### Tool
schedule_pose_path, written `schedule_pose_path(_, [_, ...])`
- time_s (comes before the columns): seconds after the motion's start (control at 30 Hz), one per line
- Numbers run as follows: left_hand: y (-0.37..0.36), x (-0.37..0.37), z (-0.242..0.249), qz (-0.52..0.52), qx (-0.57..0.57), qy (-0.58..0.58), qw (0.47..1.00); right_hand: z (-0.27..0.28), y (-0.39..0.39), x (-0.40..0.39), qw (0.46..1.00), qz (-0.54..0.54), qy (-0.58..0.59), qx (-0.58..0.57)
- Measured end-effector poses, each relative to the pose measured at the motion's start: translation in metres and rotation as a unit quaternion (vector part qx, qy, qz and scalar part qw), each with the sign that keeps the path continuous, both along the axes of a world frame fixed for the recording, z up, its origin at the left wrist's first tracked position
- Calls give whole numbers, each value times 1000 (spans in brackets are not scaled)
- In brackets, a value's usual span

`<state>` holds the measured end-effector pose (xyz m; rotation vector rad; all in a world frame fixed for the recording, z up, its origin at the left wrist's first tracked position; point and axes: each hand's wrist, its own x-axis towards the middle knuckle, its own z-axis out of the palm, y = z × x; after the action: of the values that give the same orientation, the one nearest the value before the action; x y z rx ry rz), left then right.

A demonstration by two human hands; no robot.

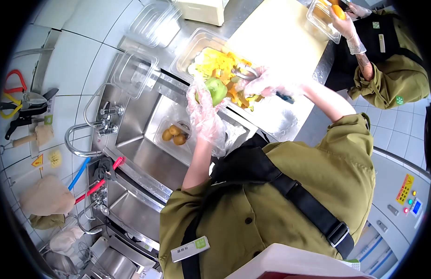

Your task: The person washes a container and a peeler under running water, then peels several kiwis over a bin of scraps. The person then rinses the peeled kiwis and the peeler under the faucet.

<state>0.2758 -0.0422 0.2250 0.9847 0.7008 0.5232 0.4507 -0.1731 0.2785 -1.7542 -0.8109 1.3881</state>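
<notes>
My left hand (202, 114), in a clear plastic glove, is closed around a green peeled kiwi (216, 91). Beside it, my gloved right hand (266, 83) grips a peeler (245, 71) whose metal head points toward the kiwi. A dark handle end shows below the right palm. Both hands are over the near side of a clear plastic tub (182, 61) with yellow and orange peelings or pieces (216, 60) in it. Several brown unpeeled kiwis (176, 134) lie in a clear container in the sink, left of my left forearm.
A pale cutting board (264, 35) covers the counter ahead. Stacked clear tubs (155, 25) stand behind the sink (141, 151), near the tap (80, 151). At upper right, a co-worker's gloved hand (343, 25) holds an orange fruit (338, 11) over another clear tub (318, 21).
</notes>
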Motion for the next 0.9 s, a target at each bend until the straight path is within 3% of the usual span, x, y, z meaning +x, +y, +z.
schedule_pose_path(0.13, [-13, 2, 0, 17, 46, 9, 999, 2, 18, -27, 993, -90, -8, 71])
schedule_pose_path(0.23, [-10, 1, -15, -11, 193, 18, 981, 4, 25, -38, 984, -116, -53, 120])
schedule_pose_path(0.27, [-18, 3, -5, 17, 121, 0, 992, 1, 25, -38, 984, -105, -72, 122])
schedule_pose_path(0.37, [-15, 2, -9, -20, 328, 23, 944, 8, 25, -42, 983, -106, -95, 114])
schedule_pose_path(0.47, [-22, 2, -2, -6, 278, 32, 960, 5, 22, -44, 981, -83, -149, 93])
schedule_pose_path(0.6, [-32, 1, 0, 20, 322, 15, 946, 17, 19, -55, 950, -36, -300, 72])
schedule_pose_path(0.7, [-28, 2, -12, 99, 286, -42, 952, -12, 16, -45, 944, -50, -303, 123])
schedule_pose_path(0.73, [-24, -2, -19, 103, 229, -50, 967, -30, 13, -38, 934, -54, -325, 142])
schedule_pose_path(0.8, [-20, -11, -3, 56, 59, -77, 994, -39, 10, -23, 961, -47, -264, 71])
schedule_pose_path(0.9, [-13, -16, -1, -12, -139, -156, 978, -21, 1, -17, 987, -41, -153, 15])
